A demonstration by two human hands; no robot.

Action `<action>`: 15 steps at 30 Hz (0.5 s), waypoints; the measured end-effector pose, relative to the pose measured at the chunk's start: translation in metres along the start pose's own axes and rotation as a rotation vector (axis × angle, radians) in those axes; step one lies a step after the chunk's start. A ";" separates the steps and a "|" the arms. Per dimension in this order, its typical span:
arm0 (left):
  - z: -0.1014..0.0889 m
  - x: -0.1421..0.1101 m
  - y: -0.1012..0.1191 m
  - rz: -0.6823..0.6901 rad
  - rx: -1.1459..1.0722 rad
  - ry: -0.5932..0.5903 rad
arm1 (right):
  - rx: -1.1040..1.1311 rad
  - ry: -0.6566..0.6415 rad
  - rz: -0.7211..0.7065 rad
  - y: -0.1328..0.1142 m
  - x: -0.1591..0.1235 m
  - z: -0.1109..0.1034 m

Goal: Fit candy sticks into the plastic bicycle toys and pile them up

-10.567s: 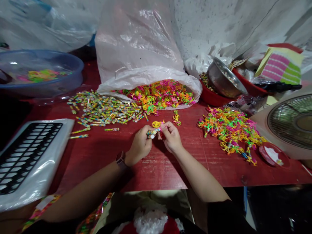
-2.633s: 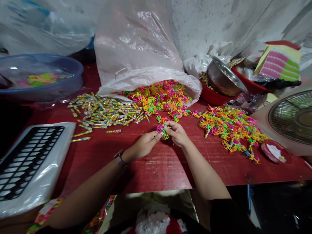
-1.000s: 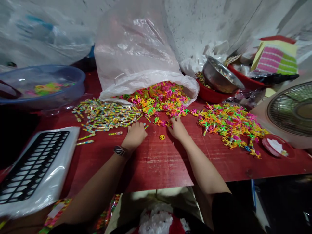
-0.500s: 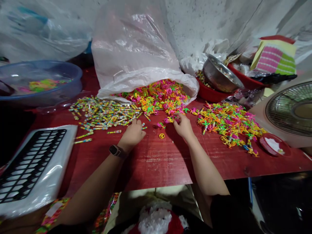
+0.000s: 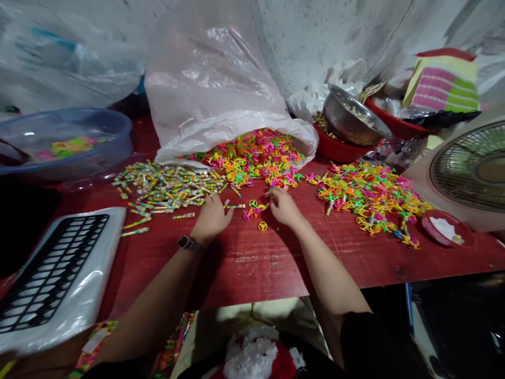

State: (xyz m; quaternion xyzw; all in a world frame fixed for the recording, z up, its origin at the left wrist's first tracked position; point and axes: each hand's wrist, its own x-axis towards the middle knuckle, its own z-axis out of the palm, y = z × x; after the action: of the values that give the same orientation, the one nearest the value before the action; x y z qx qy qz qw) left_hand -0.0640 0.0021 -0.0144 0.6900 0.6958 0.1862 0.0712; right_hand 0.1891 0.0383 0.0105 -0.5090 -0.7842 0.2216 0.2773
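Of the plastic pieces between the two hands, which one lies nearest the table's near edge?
The yellow wheel, lying by itself on the red tabletop; the other pieces sit farther back, bunched near the right hand.

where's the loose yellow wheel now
In the head view, the loose yellow wheel lies near the centre, between left hand and right hand, just below a small colourful cluster.

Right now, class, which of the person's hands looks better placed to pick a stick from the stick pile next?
The left hand, most likely: it is beside the near right edge of the stick pile. The right hand is farther across, near some small plastic pieces.
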 end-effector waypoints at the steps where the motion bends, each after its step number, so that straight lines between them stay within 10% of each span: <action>1: 0.001 0.000 0.000 0.002 0.024 -0.030 | -0.013 -0.002 0.005 0.000 0.000 0.000; 15: 0.020 0.008 0.029 -0.064 0.111 -0.066 | -0.200 -0.120 -0.028 0.013 0.000 0.005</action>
State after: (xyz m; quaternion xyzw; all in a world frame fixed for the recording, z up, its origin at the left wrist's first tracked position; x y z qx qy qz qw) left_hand -0.0305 0.0125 -0.0214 0.6759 0.7242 0.1222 0.0615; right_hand 0.1942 0.0428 -0.0011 -0.5088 -0.8246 0.1685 0.1810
